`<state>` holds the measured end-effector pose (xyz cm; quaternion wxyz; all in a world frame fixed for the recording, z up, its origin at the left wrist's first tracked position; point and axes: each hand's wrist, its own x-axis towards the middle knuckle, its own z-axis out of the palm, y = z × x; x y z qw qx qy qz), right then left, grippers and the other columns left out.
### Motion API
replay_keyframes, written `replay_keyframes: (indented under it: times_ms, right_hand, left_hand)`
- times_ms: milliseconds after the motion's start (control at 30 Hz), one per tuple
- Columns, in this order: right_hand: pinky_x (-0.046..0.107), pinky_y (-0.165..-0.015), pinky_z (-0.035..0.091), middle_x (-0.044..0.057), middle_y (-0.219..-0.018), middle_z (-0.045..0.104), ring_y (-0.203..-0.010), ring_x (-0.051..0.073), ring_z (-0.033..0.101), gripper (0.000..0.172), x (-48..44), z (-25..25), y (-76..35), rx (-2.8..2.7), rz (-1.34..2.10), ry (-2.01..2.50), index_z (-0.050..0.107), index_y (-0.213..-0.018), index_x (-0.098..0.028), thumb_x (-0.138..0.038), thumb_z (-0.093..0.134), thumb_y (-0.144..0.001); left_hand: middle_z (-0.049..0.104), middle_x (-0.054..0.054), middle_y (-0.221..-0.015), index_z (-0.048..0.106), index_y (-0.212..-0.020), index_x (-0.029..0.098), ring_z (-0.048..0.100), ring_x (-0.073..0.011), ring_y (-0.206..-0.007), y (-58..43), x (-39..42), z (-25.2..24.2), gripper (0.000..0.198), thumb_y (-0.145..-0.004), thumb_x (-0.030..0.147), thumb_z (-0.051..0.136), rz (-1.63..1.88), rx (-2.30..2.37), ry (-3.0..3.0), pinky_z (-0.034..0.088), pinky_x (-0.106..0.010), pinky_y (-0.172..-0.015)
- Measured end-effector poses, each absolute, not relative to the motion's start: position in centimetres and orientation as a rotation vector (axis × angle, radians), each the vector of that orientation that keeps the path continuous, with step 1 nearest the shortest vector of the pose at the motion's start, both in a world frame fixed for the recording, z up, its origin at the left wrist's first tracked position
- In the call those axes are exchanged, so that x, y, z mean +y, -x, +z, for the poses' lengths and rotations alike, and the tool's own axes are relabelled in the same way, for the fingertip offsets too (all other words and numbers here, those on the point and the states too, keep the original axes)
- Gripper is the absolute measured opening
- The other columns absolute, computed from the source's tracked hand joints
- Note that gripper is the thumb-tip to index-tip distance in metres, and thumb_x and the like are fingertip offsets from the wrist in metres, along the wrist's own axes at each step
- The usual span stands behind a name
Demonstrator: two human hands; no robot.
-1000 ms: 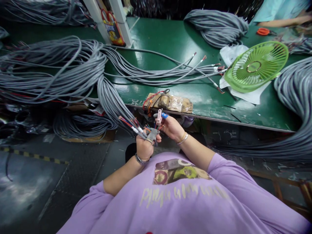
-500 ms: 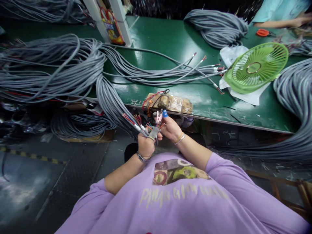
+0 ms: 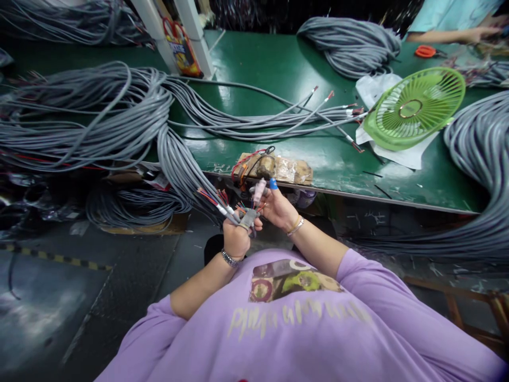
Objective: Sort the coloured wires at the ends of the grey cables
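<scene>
My left hand (image 3: 236,239) is closed around the ends of grey cables (image 3: 230,213), which run down from the large bundle. Thin coloured wires (image 3: 210,196) fan out of their stripped ends. A flat grey piece (image 3: 248,217) sits at the top of this grip; its kind is unclear. Close beside it, my right hand (image 3: 281,210) has its fingers bent in at red and other thin wires (image 3: 260,207). A blue covering (image 3: 273,183) wraps one fingertip. A pinkish-white piece (image 3: 259,190) shows at the fingers, and what they pinch is hidden.
A green table (image 3: 254,58) carries grey cable coils (image 3: 350,45), a long cable bundle (image 3: 119,116), a green fan (image 3: 413,109) and orange-handled cutters (image 3: 425,51). A taped wooden block (image 3: 292,170) lies at the near edge. A co-worker's arm (image 3: 445,36) shows at top right.
My right fingers have shifted slightly, and the pinkish-white piece now stands more upright above the wires. My left hand keeps its grip on the cables. The view has moved a little.
</scene>
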<state>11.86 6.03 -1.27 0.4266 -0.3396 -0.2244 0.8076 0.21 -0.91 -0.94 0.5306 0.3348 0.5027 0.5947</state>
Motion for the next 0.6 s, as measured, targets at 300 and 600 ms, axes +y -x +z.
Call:
replay_keyframes:
  times_ms: [300, 600]
  right_hand:
    - [0.022, -0.057, 0.047, 0.005, -0.077, 0.067, -0.063, 0.011, 0.057, 0.05, 5.3, -0.6, -15.2, -0.97, 2.127, 1.021, 0.067, -0.08, -0.014, -0.062, 0.073, -0.07]
    - [0.026, -0.066, 0.043, 0.001, -0.071, 0.061, -0.066, 0.012, 0.053, 0.021, 3.8, 0.8, -14.4, -1.67, 1.598, 0.991, 0.062, -0.072, -0.013, -0.032, 0.071, -0.076]
  left_hand:
    - [0.067, -0.001, -0.056, 0.065, -0.065, 0.016, 0.059, -0.01, -0.044, 0.8, -2.3, -1.9, 0.027, -0.073, 0.041, 0.074, 1.354, 1.274, -0.896, 0.043, -0.019, -0.042]
    - [0.065, -0.002, -0.051, 0.063, -0.058, 0.016, 0.06, -0.0134, -0.045, 1.3, -2.0, -1.2, 0.028, -0.07, 0.038, 0.076, 1.031, 1.277, -1.178, 0.05, -0.023, -0.048]
